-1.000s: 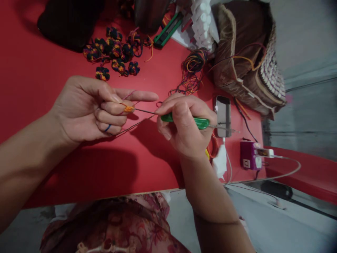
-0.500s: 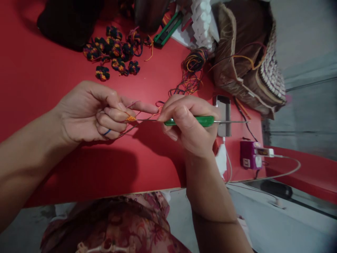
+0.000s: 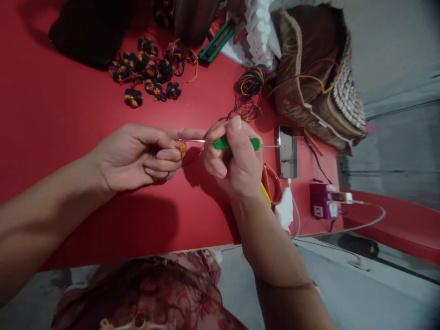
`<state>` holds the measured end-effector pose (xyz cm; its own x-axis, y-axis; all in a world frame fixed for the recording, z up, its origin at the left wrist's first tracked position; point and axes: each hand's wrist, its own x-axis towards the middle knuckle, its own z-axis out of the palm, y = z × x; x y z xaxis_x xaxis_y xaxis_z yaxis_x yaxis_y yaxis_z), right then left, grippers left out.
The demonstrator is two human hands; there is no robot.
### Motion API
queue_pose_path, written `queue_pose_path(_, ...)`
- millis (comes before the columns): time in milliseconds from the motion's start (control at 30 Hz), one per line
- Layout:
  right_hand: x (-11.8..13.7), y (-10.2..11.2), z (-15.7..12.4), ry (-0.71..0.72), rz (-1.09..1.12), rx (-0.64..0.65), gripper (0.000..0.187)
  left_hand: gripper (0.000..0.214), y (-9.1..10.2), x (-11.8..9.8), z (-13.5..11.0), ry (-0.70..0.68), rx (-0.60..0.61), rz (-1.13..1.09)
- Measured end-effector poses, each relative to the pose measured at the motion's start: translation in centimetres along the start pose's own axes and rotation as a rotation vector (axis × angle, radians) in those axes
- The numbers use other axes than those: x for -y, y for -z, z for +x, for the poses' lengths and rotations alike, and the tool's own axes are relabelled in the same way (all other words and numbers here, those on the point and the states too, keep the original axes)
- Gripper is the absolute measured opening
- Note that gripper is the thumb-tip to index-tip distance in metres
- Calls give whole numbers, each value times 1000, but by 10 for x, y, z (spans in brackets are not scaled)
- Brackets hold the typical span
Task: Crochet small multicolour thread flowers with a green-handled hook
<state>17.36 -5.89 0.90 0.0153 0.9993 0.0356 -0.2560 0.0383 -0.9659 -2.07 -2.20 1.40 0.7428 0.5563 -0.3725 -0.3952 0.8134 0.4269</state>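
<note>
Orange stitched yarn piece (image 3: 182,146), small: pinched in the left hand (image 3: 137,158), above the red tabletop (image 3: 120,220). Left hand, one: thumb and curled fingers closed on the piece, index finger stretched toward the right hand (image 3: 237,172), blue band (image 3: 167,174) on a lower finger. Right hand, one: gripping a green-handled hook (image 3: 253,144), thumb pressed to the handle; the metal shaft reaches the piece's upper edge (whether its tip sits inside a loop, I cannot tell from my distant seat). Near the right hand I list: tangled multicoloured yarn (image 3: 252,81); a phone (image 3: 286,153) with a white cable at its near end; a red loop handle (image 3: 273,185); a crumpled white scrap (image 3: 285,210). Farther out: clustered flower-shaped yarn pieces (image 3: 151,66), dark with orange; a green cutter (image 3: 216,43); a purple plug block (image 3: 319,201); a brown bag (image 3: 292,91), open.
</note>
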Motion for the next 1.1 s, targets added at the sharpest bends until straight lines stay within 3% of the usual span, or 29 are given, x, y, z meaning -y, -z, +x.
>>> queue_pose_path(100, -3, -7, -2, 5, 61, -41, 41, 42, -7, 5, 2, 50, -53, 5)
queue_pose_path(533, -9, 4, 4, -75, -72, -37, 49, 33, -4, 13, 2, -192, -49, 83)
queue_pose_path(733, -6, -3, -5, 26, -47, -10, 30, 36, -7, 10, -1, -171, -43, 53)
queue_pose_path(933, 2, -11, -14, -92, -116, 47, 22, 30, -7, 11, 2, -231, -33, 103)
queue_pose_path(1100, 0, -8, -12, -34, -82, 67, 21, 20, -9, 13, 2, -292, -86, 196)
